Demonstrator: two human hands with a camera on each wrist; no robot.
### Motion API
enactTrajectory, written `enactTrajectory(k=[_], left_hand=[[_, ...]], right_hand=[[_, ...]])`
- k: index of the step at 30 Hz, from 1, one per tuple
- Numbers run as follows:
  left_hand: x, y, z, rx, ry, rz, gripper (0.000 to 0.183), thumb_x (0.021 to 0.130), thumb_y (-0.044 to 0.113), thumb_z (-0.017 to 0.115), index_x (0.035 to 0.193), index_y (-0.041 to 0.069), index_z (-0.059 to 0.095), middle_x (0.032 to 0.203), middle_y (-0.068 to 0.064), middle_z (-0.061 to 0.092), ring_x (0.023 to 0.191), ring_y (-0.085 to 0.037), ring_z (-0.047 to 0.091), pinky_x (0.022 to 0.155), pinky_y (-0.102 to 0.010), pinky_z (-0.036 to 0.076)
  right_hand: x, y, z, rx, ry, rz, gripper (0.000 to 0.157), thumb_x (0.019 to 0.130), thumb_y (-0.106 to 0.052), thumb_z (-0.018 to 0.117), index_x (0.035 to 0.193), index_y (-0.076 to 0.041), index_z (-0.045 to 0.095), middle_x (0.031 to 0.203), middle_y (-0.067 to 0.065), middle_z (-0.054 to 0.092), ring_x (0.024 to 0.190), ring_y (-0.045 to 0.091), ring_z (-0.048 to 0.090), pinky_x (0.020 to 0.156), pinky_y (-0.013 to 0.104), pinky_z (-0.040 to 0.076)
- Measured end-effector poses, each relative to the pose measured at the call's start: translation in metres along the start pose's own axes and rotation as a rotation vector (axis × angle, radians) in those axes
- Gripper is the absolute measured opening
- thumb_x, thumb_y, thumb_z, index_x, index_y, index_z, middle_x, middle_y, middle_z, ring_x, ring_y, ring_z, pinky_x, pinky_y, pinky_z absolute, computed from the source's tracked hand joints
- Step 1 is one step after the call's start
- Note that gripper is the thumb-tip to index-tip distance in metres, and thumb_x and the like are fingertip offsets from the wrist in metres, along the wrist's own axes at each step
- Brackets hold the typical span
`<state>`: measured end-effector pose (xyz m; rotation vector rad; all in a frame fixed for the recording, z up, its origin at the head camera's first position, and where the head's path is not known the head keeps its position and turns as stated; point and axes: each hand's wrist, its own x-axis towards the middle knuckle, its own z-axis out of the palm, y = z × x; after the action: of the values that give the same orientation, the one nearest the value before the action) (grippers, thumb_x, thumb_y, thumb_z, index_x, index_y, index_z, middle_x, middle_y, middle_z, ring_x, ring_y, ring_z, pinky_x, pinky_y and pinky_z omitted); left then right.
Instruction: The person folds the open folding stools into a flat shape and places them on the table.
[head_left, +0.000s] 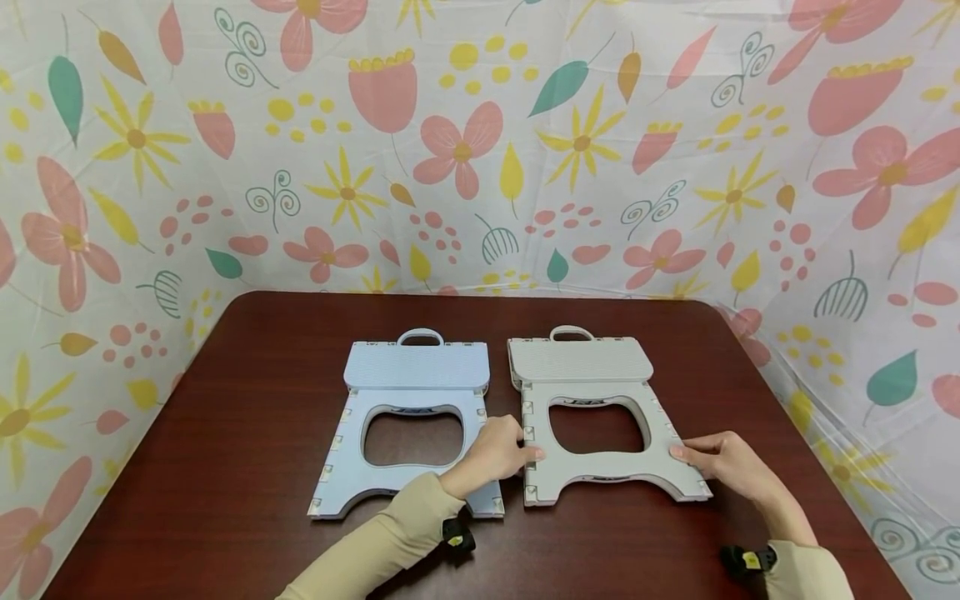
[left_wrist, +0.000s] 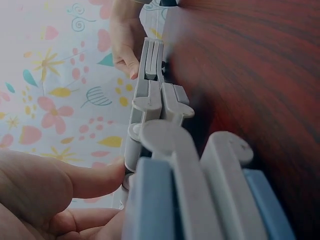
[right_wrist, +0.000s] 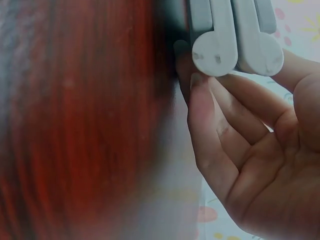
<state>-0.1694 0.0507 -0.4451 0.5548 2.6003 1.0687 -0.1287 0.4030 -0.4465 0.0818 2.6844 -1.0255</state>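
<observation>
Two folded plastic step stools lie flat side by side on the dark red table. The light blue stool is on the left, the grey stool on the right, both with carry handles pointing away. My left hand reaches across the blue stool's lower right corner and grips the grey stool's left leg edge, thumb against it. My right hand holds the grey stool's right leg, fingers curled under its rounded foot. The right hand also shows far off in the left wrist view.
A flowered cloth backdrop walls the table on the back and both sides. Bare wood lies in front of the stools and to their left and right. Beige sleeves and dark wrist mounts sit near the front edge.
</observation>
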Motion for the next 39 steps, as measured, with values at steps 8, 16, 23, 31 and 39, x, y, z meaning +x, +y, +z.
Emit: enactTrajectory(k=[8,16,23,31,39], left_hand=[[0.000,0.000,0.003,0.009,-0.010,-0.010,0.052,0.081,0.029,0.069,0.041,0.015,0.039,0.035,0.001,0.045,0.032,-0.012,0.041,0.036,-0.020,0.024],[0.002,0.001,0.005,0.030,0.000,-0.030,0.057,0.081,0.029,0.069,0.044,0.018,0.027,0.036,0.005,0.024,0.032,-0.009,0.025,0.036,-0.020,0.021],[0.003,0.000,0.007,0.059,-0.009,-0.026,0.057,0.081,0.030,0.069,0.046,0.019,0.026,0.038,0.006,0.021,0.034,-0.008,0.023,0.037,-0.020,0.020],[0.000,0.000,0.005,0.042,0.015,-0.004,0.057,0.080,0.028,0.070,0.046,0.018,0.026,0.037,0.006,0.023,0.033,-0.007,0.025,0.037,-0.019,0.020],[-0.001,-0.004,-0.009,0.026,0.019,0.098,0.034,0.085,0.020,0.062,0.053,0.011,0.053,0.042,0.005,0.046,0.034,-0.003,0.037,0.037,-0.016,0.028]], right_hand=[[-0.001,0.000,0.001,-0.005,0.023,0.017,0.046,0.085,-0.037,0.063,0.110,0.001,0.065,0.105,0.019,0.066,0.076,0.004,0.065,0.064,0.025,0.052],[-0.002,-0.003,0.000,-0.022,0.025,0.021,0.045,0.086,-0.036,0.063,0.111,0.002,0.064,0.104,0.020,0.067,0.077,0.004,0.064,0.063,0.025,0.053],[-0.001,-0.001,0.000,-0.011,0.016,0.017,0.044,0.085,-0.034,0.064,0.110,0.003,0.064,0.103,0.019,0.067,0.077,0.003,0.063,0.064,0.023,0.053],[0.000,-0.001,0.000,-0.016,0.024,0.011,0.049,0.083,-0.036,0.065,0.111,0.004,0.063,0.095,0.012,0.069,0.072,0.003,0.061,0.063,0.023,0.051],[0.000,-0.004,-0.003,-0.028,0.065,-0.002,0.047,0.088,-0.038,0.059,0.112,0.002,0.062,0.094,0.014,0.068,0.072,0.006,0.062,0.062,0.025,0.051]])
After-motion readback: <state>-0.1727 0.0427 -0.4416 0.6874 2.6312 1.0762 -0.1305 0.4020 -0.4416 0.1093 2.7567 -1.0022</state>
